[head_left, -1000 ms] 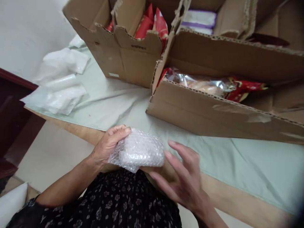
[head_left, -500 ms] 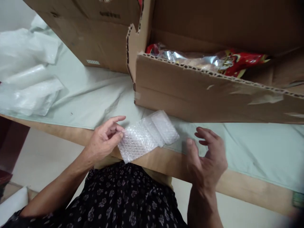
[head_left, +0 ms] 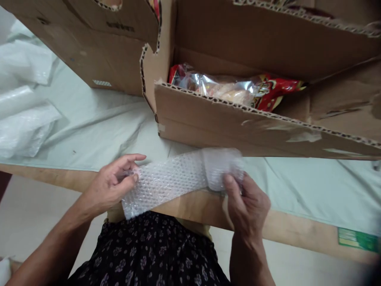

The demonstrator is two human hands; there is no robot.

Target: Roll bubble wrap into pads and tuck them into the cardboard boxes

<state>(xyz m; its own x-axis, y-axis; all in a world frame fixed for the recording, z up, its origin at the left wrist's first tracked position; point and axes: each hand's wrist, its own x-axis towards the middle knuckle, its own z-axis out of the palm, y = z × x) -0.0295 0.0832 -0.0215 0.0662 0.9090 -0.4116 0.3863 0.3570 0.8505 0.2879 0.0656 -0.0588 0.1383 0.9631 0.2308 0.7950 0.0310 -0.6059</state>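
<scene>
Clear bubble wrap point(head_left: 172, 176); right hand's fingers point(head_left: 232, 186) partly hidden.

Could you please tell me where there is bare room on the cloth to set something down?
Two patches of the green cloth look bare: one between the plastic bags and the left hand, one right of the right hand, before the nearest carton. It is crowded between the hands, where the bubble wrap stretches, and at far left under the bags.

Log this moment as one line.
left hand: grips bubble wrap | right hand: grips folded end | box: open, red-ended packet inside
</scene>
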